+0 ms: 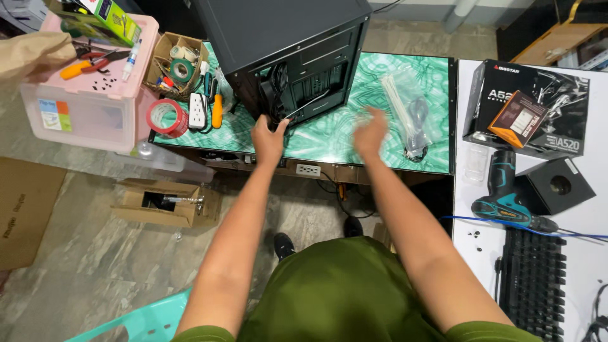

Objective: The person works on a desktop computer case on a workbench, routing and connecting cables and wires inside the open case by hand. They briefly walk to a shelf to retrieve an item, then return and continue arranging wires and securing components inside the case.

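A black computer case [285, 44] stands on a green patterned table [342, 136], its open side facing me with cables showing inside. My left hand [269, 136] rests at the case's lower near corner, fingers touching the edge by a thin metal part. My right hand [369, 132] hovers blurred over the table to the right of the case, fingers spread and empty. A clear bag of white cable ties and a black cord [408, 114] lies just right of that hand.
A power strip [197, 111], an orange-handled screwdriver [217, 109], red tape [166, 118] and a small box of tape rolls [178, 65] sit at the table's left. A pink bin [88, 95] stands beyond. On the white table to the right are boxes [532, 107], a teal drill [506, 196] and a keyboard [532, 285].
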`<state>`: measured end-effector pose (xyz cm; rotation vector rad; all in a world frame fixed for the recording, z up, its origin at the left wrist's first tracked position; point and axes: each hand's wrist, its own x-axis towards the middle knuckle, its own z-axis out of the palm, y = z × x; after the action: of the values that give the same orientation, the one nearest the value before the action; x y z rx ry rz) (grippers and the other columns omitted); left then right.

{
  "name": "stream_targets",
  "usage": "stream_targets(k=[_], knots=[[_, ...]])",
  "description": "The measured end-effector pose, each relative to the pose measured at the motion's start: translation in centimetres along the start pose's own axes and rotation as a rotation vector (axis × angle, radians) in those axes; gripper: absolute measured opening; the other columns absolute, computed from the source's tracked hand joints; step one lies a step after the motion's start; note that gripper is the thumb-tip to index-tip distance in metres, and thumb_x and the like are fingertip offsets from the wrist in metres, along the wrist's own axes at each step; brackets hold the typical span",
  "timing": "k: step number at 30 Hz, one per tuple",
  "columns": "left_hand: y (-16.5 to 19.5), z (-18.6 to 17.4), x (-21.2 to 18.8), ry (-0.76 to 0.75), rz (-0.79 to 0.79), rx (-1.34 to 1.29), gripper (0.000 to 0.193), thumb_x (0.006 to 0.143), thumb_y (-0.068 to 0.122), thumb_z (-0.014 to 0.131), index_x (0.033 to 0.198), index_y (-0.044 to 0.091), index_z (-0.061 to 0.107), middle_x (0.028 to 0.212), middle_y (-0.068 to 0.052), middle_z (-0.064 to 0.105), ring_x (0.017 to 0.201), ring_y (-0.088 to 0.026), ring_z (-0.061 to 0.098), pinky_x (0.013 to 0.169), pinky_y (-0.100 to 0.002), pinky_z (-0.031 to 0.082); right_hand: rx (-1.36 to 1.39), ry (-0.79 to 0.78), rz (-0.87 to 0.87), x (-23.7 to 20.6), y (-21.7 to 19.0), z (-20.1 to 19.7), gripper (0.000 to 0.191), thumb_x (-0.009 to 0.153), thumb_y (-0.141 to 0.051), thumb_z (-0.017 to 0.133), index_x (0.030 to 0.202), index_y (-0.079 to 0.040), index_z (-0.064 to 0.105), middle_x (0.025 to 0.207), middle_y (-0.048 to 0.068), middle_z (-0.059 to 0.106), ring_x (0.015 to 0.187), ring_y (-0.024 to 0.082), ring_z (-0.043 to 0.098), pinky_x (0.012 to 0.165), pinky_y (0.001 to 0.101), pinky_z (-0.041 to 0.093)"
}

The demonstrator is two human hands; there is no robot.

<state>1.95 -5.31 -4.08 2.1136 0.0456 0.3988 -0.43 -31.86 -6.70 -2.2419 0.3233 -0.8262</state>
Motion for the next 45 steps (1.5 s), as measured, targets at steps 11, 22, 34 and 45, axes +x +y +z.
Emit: stream_targets(k=[11,22,34,45], knots=[[-2.2,4.0,-5.8,0.245,-0.046,-0.005,0.038,0.088,0.02,0.08,0.109,0.0,0.055,0.1,-0.014,0.055,0.092,-0.031,0.057,0.083,-0.042,0.05,-0.291,0.046,0.752,-1.8,8.5,-9.5,0.02,0.09,-0.023,0.073,0.109,-0.02,0.073,0.136,0.01,0.046,0.129,0.035,0.039,0.108,0.0533,0.035],[-0.4,10.2,-8.3,-0.498,-0.133,-0.042,0.025,0.093,0.029,0.069,0.1,0.005,0.068,0.091,-0.015,0.076,0.085,-0.03,0.075,0.076,-0.04,0.057,-0.155,0.038,0.822,-1.3,7.3,-9.4,0.024,0.09,-0.035,0.076,0.11,-0.022,0.075,0.14,0.004,0.05,0.135,0.032,0.036,0.111,0.0566,0.028],[7.9,18.7,-7.7,-0.708,-0.421,0.001,0.056,0.092,0.044,0.064,0.13,0.003,0.059,0.125,-0.018,0.07,0.117,-0.035,0.066,0.1,-0.043,0.051,-0.178,-0.228,0.517,-2.2,8.7,-8.8,0.029,0.09,-0.025,0.068,0.117,-0.023,0.079,0.126,0.012,0.063,0.123,0.036,0.053,0.108,0.0537,0.041],[10.9,23.6,-8.5,-0.369,-0.582,0.086,0.072,0.086,0.026,0.079,0.14,-0.008,0.047,0.129,-0.027,0.062,0.118,-0.043,0.063,0.098,-0.045,0.053,-0.581,-0.554,0.044,-4.9,7.3,-9.2,0.053,0.088,-0.015,0.061,0.141,-0.016,0.064,0.122,0.012,0.052,0.118,0.034,0.046,0.103,0.0504,0.035]])
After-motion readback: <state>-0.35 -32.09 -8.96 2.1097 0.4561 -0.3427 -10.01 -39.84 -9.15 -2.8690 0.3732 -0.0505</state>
